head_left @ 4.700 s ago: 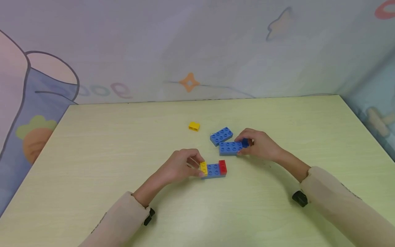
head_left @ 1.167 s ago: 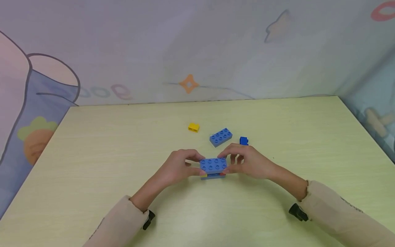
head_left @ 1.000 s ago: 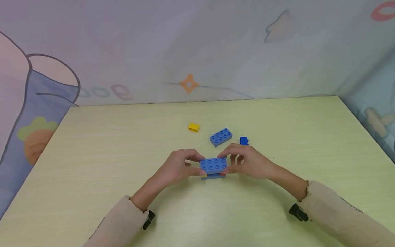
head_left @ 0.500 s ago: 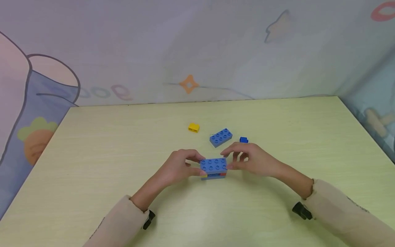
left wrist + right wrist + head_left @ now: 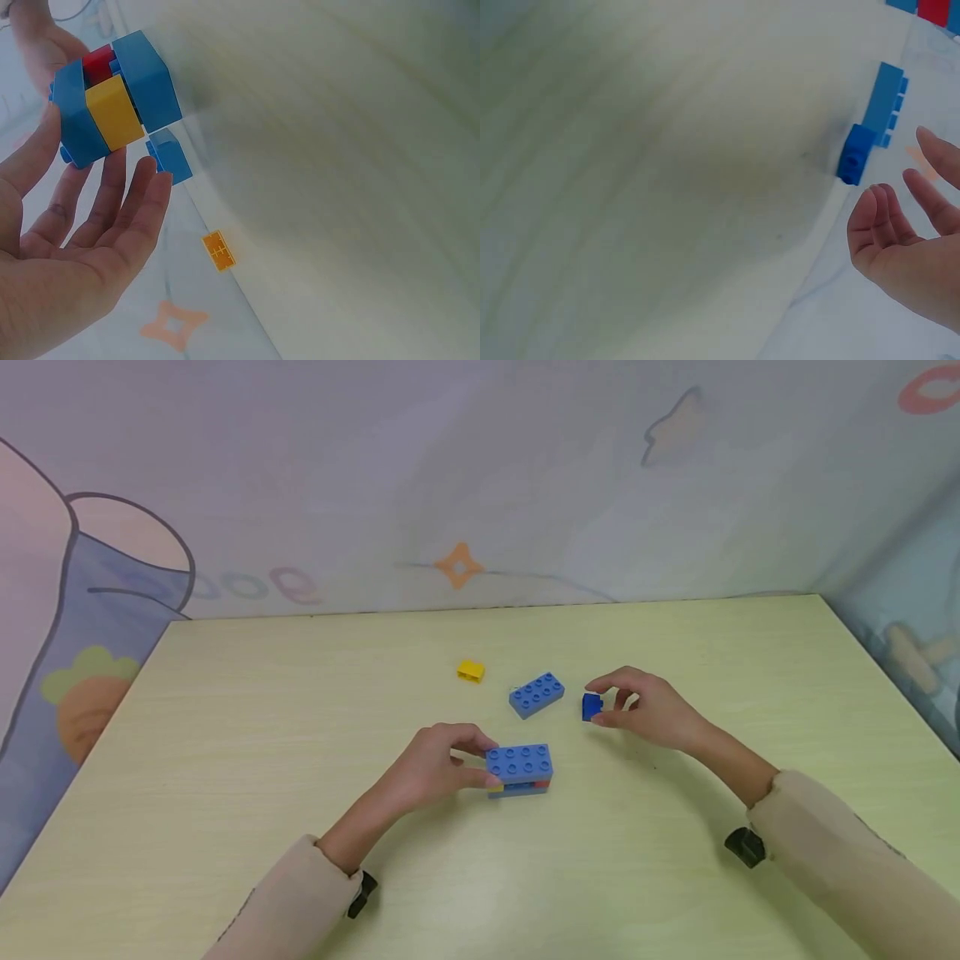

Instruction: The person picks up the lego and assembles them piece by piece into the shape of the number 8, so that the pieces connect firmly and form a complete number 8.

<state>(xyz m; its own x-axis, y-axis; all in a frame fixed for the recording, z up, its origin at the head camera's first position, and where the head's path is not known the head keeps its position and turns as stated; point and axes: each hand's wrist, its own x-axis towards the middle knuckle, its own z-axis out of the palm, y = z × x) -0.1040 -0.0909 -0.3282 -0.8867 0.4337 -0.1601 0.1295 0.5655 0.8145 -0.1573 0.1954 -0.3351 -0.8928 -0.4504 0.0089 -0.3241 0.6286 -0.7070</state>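
A stack of toy building bricks [image 5: 519,763] stands near the table's middle: one blue eight-stud brick above another, with a small yellow brick [image 5: 115,112] and a red brick [image 5: 98,65] between them at opposite ends. My left hand [image 5: 431,768] pinches the stack's left end, thumb in front and a finger behind. Just beyond lies a small dark blue brick [image 5: 591,707] turned on its side. Around it reaches my right hand [image 5: 652,710], thumb and forefinger spread on either side; the right wrist view shows the fingers [image 5: 885,214] apart from the brick.
A loose blue eight-stud brick [image 5: 537,695] lies angled behind the stack. Further back and left is a small yellow brick [image 5: 471,671] with its hollow side showing. The table [image 5: 315,693] ends at a printed cloth backdrop [image 5: 525,485].
The right hand placed a blue eight-stud brick on top of the stack, then let go and moved right and back to the dark blue brick. The left hand has stayed at the stack.
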